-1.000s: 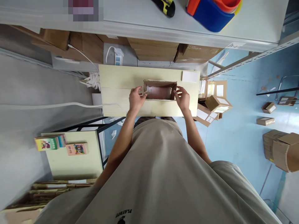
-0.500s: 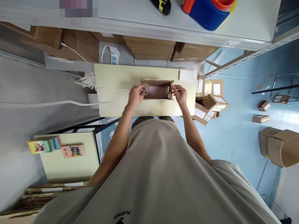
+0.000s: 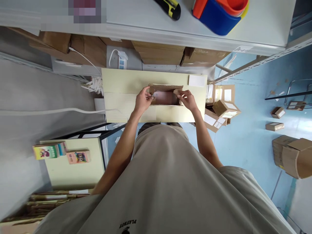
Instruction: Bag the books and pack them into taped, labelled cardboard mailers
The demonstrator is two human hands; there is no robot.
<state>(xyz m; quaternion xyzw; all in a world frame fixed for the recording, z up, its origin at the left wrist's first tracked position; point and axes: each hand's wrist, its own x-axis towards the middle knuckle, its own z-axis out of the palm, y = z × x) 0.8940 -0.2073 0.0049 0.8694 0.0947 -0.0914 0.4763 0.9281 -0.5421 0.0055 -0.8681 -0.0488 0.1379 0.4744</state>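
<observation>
A small cardboard box (image 3: pixel 168 87) stands on the pale yellow tabletop (image 3: pixel 122 81) with its top open, and the inside shows a pinkish-brown bottom. My left hand (image 3: pixel 143 101) is at the box's left end, its thumb and fingers closed on the edge there. At the right end, my right hand (image 3: pixel 188 100) pinches a short end flap, which leans inward over the opening. The fingertips of both hands are partly hidden by the cardboard.
A white label sheet (image 3: pixel 196 80) lies at the table's back right corner. Behind is a shelf (image 3: pixel 146 19) with a yellow-black cutter (image 3: pixel 173 11) and a blue-red holder (image 3: pixel 216 19). Cardboard boxes (image 3: pixel 223 109) are piled to the right. A power strip (image 3: pixel 122 62) sits behind the table.
My right hand has tipped the right end flap inward over the opening. At the left end, the flap that stood over the opening has moved down beside my left fingers.
</observation>
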